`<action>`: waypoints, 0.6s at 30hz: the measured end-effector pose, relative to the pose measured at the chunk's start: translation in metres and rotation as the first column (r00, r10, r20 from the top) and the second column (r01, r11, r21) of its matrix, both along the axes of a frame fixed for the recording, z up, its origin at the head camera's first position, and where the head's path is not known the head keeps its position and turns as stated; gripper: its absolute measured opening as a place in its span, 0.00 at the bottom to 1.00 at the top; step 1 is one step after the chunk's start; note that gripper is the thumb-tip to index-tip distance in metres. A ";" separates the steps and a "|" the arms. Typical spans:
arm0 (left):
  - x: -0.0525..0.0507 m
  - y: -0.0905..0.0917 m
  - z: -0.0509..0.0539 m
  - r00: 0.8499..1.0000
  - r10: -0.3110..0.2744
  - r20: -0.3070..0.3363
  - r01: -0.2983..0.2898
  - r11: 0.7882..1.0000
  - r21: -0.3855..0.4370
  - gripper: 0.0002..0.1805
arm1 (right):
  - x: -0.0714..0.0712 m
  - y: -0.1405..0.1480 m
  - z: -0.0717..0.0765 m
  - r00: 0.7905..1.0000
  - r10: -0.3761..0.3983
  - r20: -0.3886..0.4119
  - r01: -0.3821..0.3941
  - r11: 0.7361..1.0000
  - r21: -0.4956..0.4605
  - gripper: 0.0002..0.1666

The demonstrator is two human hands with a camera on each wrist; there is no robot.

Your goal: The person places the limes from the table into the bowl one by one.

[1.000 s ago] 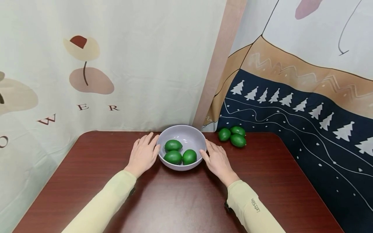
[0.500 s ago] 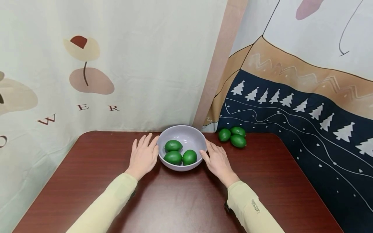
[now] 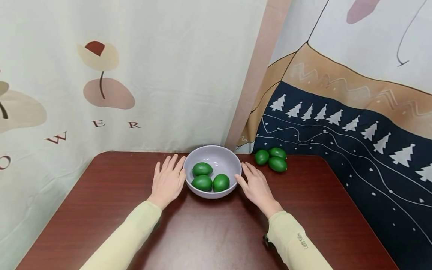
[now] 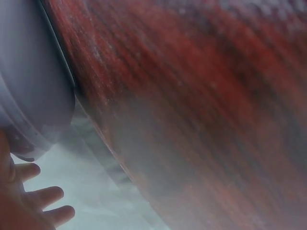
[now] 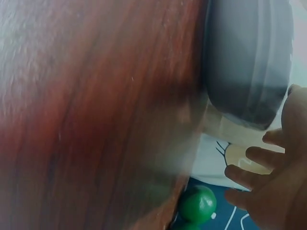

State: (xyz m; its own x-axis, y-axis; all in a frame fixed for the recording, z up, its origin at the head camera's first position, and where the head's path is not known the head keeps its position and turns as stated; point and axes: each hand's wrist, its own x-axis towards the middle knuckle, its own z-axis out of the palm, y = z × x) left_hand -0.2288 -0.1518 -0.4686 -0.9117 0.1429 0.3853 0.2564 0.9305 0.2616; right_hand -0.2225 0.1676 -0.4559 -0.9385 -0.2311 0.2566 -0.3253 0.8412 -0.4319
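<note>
A lavender bowl (image 3: pixel 231 165) stands near the table's back edge in the head view, holding three green limes (image 3: pixel 221 183). At its left side is my left hand (image 3: pixel 167 185), fingers extended and spread, index finger and thumb by the rim. My right hand (image 3: pixel 257 188) lies along the opposite side, its thumb and fingertips at the rim. Both wrist views show the bowl's outer wall (image 4: pixel 36 67) close to the fingers, which do not wrap round it. Whether either hand presses on the bowl is hard to tell.
Three more limes (image 3: pixel 277 164) sit clustered at the table's back right, just beyond my right hand. The dark red wooden table (image 3: pixel 209 232) has rounded back corners. Printed curtains (image 3: pixel 175 75) hang right behind its back edge and along the right side.
The view has shifted slightly, moving everything a little to the right. My left hand's fingers have spread somewhat. Bowl and limes keep their places on the table.
</note>
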 end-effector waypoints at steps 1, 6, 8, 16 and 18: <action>0.000 0.000 0.000 1.000 0.000 -0.002 0.000 1.000 -0.001 0.28 | 0.000 0.002 0.001 1.000 -0.002 -0.001 0.002 1.000 -0.001 0.37; -0.001 -0.001 0.002 1.000 0.003 0.016 -0.003 1.000 -0.012 0.28 | 0.004 0.013 0.006 0.999 -0.024 0.024 0.025 1.000 -0.015 0.37; -0.001 -0.001 0.004 0.999 0.005 0.040 -0.005 1.000 -0.018 0.28 | 0.005 0.018 0.008 0.999 -0.033 0.032 0.034 0.999 -0.015 0.37; -0.002 -0.004 0.007 0.996 0.009 0.094 -0.006 0.999 -0.035 0.29 | 0.008 0.037 0.015 0.997 -0.065 0.035 0.065 0.998 -0.008 0.37; -0.002 -0.003 0.008 0.995 0.011 0.101 -0.007 0.999 -0.036 0.30 | 0.008 0.042 0.016 0.997 -0.071 0.027 0.071 0.997 -0.004 0.37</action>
